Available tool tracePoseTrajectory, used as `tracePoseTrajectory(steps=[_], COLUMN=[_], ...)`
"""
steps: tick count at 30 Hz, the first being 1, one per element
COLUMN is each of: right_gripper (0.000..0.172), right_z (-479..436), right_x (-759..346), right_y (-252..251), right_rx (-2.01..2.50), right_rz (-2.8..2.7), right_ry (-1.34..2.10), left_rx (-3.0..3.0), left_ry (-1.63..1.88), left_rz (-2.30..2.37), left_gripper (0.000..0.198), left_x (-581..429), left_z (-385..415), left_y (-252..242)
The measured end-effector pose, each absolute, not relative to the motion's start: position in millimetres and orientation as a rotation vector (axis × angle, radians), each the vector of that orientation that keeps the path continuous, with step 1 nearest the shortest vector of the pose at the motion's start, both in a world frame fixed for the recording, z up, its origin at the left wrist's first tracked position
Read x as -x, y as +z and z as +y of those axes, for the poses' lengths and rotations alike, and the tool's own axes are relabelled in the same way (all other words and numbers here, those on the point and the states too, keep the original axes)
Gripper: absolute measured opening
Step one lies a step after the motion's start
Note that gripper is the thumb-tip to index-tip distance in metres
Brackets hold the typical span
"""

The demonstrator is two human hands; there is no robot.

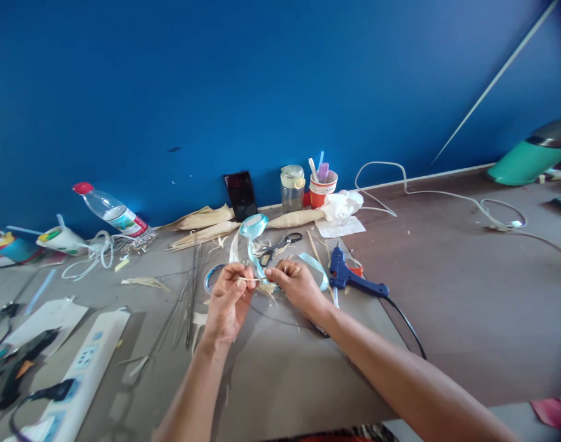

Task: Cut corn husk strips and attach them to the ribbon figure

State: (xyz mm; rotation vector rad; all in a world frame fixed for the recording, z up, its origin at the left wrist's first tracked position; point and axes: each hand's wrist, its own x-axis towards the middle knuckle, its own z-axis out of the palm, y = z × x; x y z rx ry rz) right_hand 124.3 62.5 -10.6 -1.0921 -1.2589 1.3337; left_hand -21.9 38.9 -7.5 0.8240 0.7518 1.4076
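Observation:
Between my two hands runs a thin pale strip [247,280], perhaps husk or wire; its exact kind is too small to tell. My left hand [229,298] pinches one end between thumb and fingers. At the other end, the closed fingertips of my right hand [299,285] grip it. A light blue ribbon [253,227] curls up just behind the hands, and scissors [290,239] with dark handles lie beyond them. Pale husk scraps are under the fingers. To the right of my right hand rests a blue glue gun [347,273].
Dark thin wires [192,294] lie left of my hands. Dried corn husks [207,227], a phone [241,195], a jar [292,189] and a red cup [323,189] line the wall. A leaning bottle [117,212] and a power strip [89,365] are at left.

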Motion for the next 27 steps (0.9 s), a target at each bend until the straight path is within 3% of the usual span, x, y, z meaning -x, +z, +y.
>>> tracePoseTrajectory(steps=[3, 10, 20, 27], right_gripper=[0.038, 0.043, 0.040, 0.039], right_z=[63.4, 64.0, 61.1, 58.8], right_x=[-127.1, -124.5, -122.4, -121.8], right_y=[-8.1, -9.5, -14.7, -14.3], right_rx=[1.074, 1.077, 1.062, 1.106], right_rz=[-1.235, -1.221, -1.336, -1.424], right_ry=[1.335, 1.351, 1.306, 1.252], left_rx=[-0.878, -1.177, -1.499, -1.314], left_ry=[1.355, 1.428, 1.301, 1.359], left_rz=[0.790, 1.093, 1.379, 1.332], left_gripper=[0.038, 0.014, 0.025, 0.030], left_x=[24.1, 18.1, 21.9, 16.7], left_z=[37.6, 39.8, 35.8, 36.4], left_y=[-6.1, -20.8, -17.7, -23.3])
